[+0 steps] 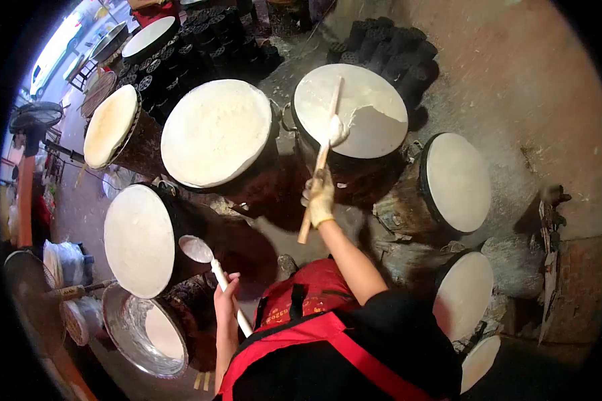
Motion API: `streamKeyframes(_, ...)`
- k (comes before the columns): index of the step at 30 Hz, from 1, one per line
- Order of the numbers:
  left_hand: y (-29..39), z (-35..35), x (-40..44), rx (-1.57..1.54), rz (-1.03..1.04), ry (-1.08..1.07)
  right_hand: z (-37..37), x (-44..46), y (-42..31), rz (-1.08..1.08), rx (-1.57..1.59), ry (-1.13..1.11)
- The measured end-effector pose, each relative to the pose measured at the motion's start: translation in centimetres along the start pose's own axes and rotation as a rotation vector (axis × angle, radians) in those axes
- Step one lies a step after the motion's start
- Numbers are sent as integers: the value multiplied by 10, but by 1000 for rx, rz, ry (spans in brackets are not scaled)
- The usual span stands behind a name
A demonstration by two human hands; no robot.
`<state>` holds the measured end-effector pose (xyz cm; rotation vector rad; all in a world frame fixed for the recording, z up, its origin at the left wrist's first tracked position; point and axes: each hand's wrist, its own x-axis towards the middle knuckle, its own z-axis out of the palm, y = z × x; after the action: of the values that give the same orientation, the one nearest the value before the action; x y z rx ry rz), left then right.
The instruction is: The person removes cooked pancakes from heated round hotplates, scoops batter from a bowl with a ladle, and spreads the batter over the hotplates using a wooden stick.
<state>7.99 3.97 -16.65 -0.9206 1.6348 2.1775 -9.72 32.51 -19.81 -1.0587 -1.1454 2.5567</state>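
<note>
My right hand (320,195), in a pale glove, is closed round the handle of a wooden spreader (322,159). The spreader's far end lies over a round griddle (381,134), where white batter (311,93) covers part of the grey surface and a lump of batter (338,130) sits against the wood. Lower left, my bare left hand (227,293) grips the pale handle of a ladle (196,249), its bowl coated with white batter. Below the ladle stands a metal basin (130,327) with white batter inside.
Several round griddles surround me, among them a large white-covered one (217,134) and others at left (138,240) and right (458,182). Black coal cylinders (388,50) are stacked behind. A fan (36,117) stands far left.
</note>
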Motion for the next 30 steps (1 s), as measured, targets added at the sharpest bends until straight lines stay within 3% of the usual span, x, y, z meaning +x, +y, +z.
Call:
streamKeyframes(2, 7, 17, -5, 34, 3, -22, -30, -4, -27, -18, -60, -4)
streamKeyframes(5, 15, 43, -14, 98, -4, -71, -53, 12, -65, 55, 115, 1)
streamKeyframes(6, 14, 50, -15, 124, 4, -84, -42, 12, -71, -50, -10, 90)
streamKeyframes(7, 13, 58, -15, 153, 12, -98, -32, 7, -73, -91, 71, 66)
streamKeyframes(9, 12, 80, -16, 165, 19, -97, -30, 24, -59, 218, 206, -122)
streamKeyframes(11, 11, 97, -16, 165, 1, -141, -37, 25, -42, 312, -16, -181)
streamKeyframes(12, 13, 107, -17, 181, 11, -144, -47, 8, -45, 165, -288, -243)
streamKeyframes(15, 8, 122, -13, 206, 37, -187, -113, -7, -78, 319, -6, -194)
streamKeyframes(16, 6, 127, -12, 236, 54, -181, -133, -9, -92, 271, -107, -125)
streamKeyframes(18, 4, 139, -8, 303, 87, -173, -187, 4, -108, 340, 33, -262)
streamKeyframes(23, -3, 181, -2, 288, 51, -207, -176, 31, -139, 261, 274, -292)
streamKeyframes(25, -4, 201, -1, 294, 49, -212, -181, 48, -129, 503, 138, -367)
streamKeyframes(27, -3, 219, 0, 305, 42, -216, -189, 18, -154, 436, -83, -330)
streamKeyframes(29, -1, 233, 1, 322, 64, -184, -244, 52, -142, 344, -173, -378)
streamKeyframes(30, 2, 243, -3, 305, 62, -162, -253, 45, -168, 429, -71, -389)
